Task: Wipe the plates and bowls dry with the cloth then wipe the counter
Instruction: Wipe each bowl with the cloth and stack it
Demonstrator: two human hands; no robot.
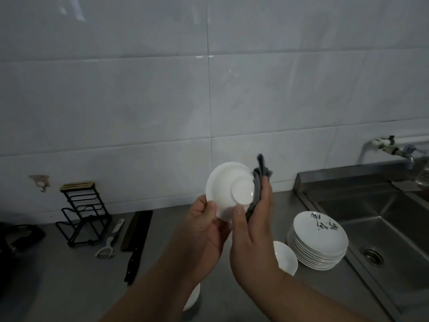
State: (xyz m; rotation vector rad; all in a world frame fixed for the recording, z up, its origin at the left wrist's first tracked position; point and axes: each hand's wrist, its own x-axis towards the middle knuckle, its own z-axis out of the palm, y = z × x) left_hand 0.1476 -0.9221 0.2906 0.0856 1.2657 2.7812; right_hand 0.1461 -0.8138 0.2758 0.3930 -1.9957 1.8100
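Note:
A white bowl is held up in front of me with its underside and foot ring facing me. My left hand grips its lower rim. My right hand holds a grey cloth against the bowl's right side, thumb near the foot. A stack of white plates with a dark pattern on the top one sits on the steel counter beside the sink. Another white bowl stands left of the stack, partly hidden by my right wrist. A further white dish shows under my left forearm.
A steel sink with a drain lies at right, a tap on the wall above it. At left stand a black wire rack, a peeler, knives and a dark object at the far left edge.

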